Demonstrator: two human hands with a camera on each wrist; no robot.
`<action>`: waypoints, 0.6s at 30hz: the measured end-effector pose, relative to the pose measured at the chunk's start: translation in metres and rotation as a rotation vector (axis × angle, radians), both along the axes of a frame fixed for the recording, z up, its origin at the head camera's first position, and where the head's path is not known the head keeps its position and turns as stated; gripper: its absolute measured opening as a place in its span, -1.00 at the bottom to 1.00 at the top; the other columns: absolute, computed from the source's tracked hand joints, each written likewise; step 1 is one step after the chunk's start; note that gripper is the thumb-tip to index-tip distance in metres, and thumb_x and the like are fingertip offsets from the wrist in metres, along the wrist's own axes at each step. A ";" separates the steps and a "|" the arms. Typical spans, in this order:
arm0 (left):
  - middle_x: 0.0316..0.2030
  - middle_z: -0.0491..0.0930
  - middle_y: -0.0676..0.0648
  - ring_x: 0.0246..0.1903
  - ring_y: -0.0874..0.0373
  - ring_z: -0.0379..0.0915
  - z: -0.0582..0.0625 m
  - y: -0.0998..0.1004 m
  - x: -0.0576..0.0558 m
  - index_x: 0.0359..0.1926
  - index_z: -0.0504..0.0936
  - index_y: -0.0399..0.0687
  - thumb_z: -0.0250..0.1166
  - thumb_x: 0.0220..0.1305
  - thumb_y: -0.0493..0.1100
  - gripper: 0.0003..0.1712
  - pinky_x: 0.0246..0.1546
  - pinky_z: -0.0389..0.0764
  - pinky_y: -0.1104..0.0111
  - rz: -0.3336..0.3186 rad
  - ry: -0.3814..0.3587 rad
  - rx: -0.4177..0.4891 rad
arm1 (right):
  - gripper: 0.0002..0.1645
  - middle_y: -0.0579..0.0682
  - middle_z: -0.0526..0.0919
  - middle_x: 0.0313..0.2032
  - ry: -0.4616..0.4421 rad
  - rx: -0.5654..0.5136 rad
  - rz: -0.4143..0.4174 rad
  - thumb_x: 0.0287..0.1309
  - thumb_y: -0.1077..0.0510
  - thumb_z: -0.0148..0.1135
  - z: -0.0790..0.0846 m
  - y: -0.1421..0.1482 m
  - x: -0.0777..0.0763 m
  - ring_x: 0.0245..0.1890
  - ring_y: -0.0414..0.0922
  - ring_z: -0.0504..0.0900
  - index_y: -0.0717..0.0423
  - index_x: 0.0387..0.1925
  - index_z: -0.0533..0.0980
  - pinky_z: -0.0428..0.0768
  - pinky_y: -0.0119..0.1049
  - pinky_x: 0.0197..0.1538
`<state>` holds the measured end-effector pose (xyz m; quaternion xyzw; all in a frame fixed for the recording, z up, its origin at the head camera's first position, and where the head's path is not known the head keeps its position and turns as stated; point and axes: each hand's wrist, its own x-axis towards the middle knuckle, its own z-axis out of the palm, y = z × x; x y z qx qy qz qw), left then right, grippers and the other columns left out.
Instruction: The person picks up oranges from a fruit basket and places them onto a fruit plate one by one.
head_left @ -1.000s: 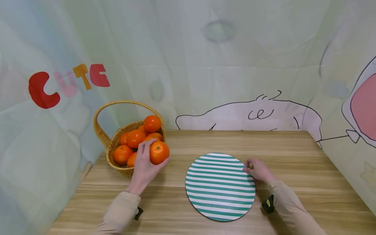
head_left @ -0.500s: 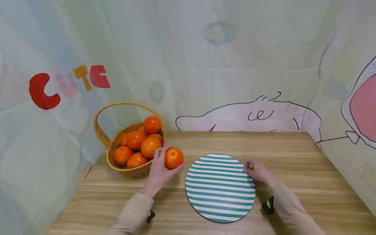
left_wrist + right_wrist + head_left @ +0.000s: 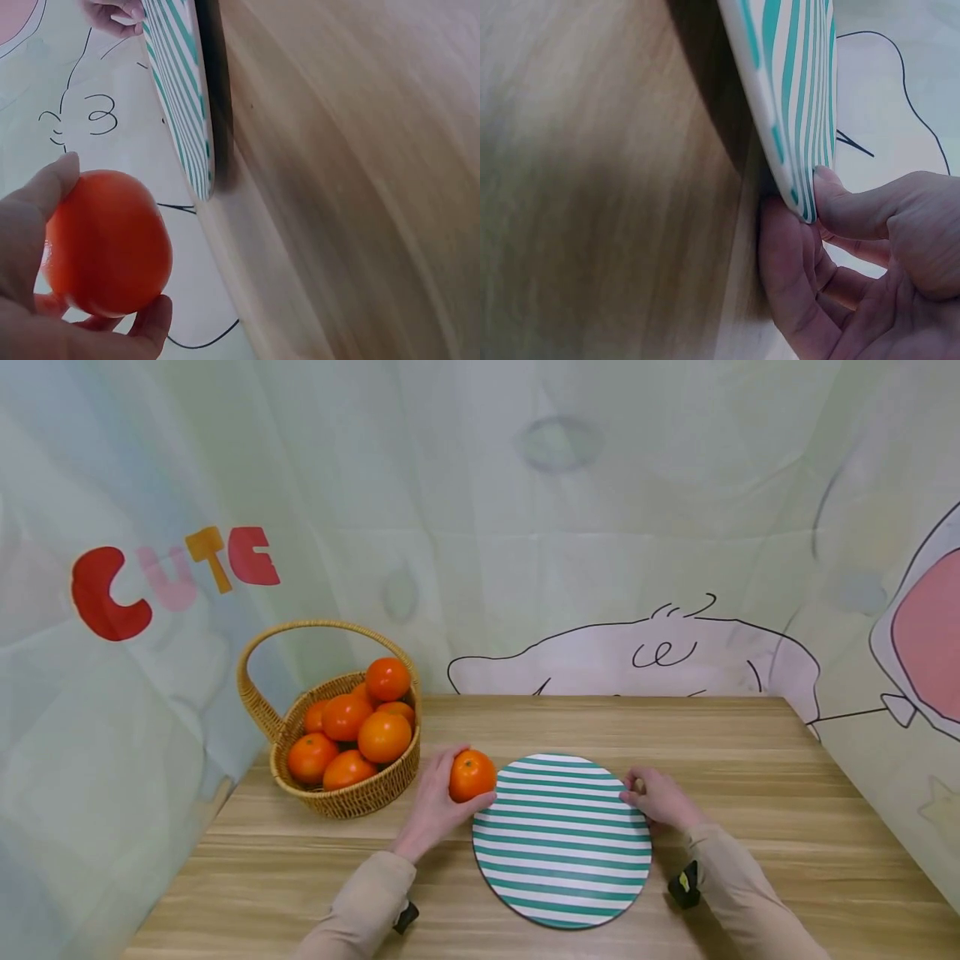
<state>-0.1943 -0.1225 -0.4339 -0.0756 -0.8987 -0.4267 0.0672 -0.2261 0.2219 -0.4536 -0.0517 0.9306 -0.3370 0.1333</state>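
My left hand point(image 3: 438, 806) holds an orange point(image 3: 472, 775) between thumb and fingers at the left edge of a round board point(image 3: 562, 843) with green and white stripes. In the left wrist view the orange point(image 3: 109, 244) is gripped from the side, thumb and fingertips round it. My right hand point(image 3: 663, 797) pinches the right rim of the board. Seen from the right wrist, the thumb lies on top of the striped board point(image 3: 795, 97) and the fingers point(image 3: 787, 262) are under its edge, with a dark shadow below the rim.
A wicker basket point(image 3: 352, 797) with a tall handle stands on the left of the wooden table point(image 3: 712, 735), filled with several oranges point(image 3: 384, 737). Behind the table hangs a printed cloth point(image 3: 480, 527) with letters and cartoon drawings.
The left hand has carried the orange from over the basket rightward and toward me, to the board's left edge. My right hand keeps its place at the rim.
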 end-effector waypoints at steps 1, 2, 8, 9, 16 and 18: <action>0.33 0.34 -0.19 0.23 -0.14 0.34 -0.001 0.001 0.000 0.41 0.31 -0.05 0.52 0.13 0.03 -0.10 0.26 0.46 -0.12 -0.008 -0.014 -0.003 | -0.89 0.00 0.45 -0.54 0.000 0.000 -0.002 0.38 0.20 0.18 0.000 0.000 0.000 -0.62 -0.14 0.43 0.19 -0.19 0.46 0.46 -0.36 -0.57; 0.34 0.33 -0.19 0.23 -0.14 0.34 -0.002 0.002 0.000 0.42 0.30 -0.04 0.52 0.13 0.03 -0.09 0.26 0.46 -0.13 -0.015 -0.029 -0.004 | -0.89 0.00 0.45 -0.54 -0.001 0.001 -0.004 0.38 0.20 0.18 0.000 -0.001 0.000 -0.63 -0.14 0.43 0.19 -0.19 0.46 0.46 -0.36 -0.57; 0.34 0.34 -0.20 0.20 -0.14 0.37 -0.007 0.010 -0.001 0.43 0.27 0.01 0.49 0.17 0.03 -0.11 0.21 0.51 -0.12 -0.058 -0.086 0.003 | -0.90 0.01 0.46 -0.53 -0.008 0.007 -0.012 0.38 0.21 0.17 0.000 -0.001 0.001 -0.61 -0.13 0.43 0.19 -0.19 0.46 0.48 -0.34 -0.55; 0.33 0.35 -0.20 0.18 -0.13 0.38 -0.007 0.011 -0.001 0.43 0.27 0.00 0.49 0.17 0.02 -0.11 0.21 0.51 -0.12 -0.071 -0.090 0.005 | -0.90 0.01 0.47 -0.52 -0.008 0.005 -0.010 0.39 0.21 0.17 0.000 -0.001 0.001 -0.61 -0.13 0.44 0.19 -0.19 0.46 0.48 -0.34 -0.55; 0.31 0.36 -0.21 0.14 -0.12 0.42 -0.011 0.017 -0.002 0.44 0.26 -0.03 0.47 0.20 -0.01 -0.13 0.17 0.52 -0.11 -0.133 -0.122 0.004 | -0.89 -0.01 0.43 -0.56 0.000 0.011 -0.005 0.38 0.20 0.18 -0.002 0.000 0.000 -0.62 -0.14 0.43 0.19 -0.19 0.47 0.49 -0.35 -0.58; 0.32 0.36 -0.21 0.14 -0.12 0.43 -0.012 0.019 -0.003 0.44 0.25 -0.02 0.46 0.20 0.00 -0.13 0.17 0.52 -0.11 -0.145 -0.130 0.001 | -0.89 -0.01 0.42 -0.56 0.002 0.012 -0.001 0.38 0.20 0.18 -0.002 0.001 -0.001 -0.62 -0.14 0.43 0.19 -0.19 0.47 0.50 -0.34 -0.58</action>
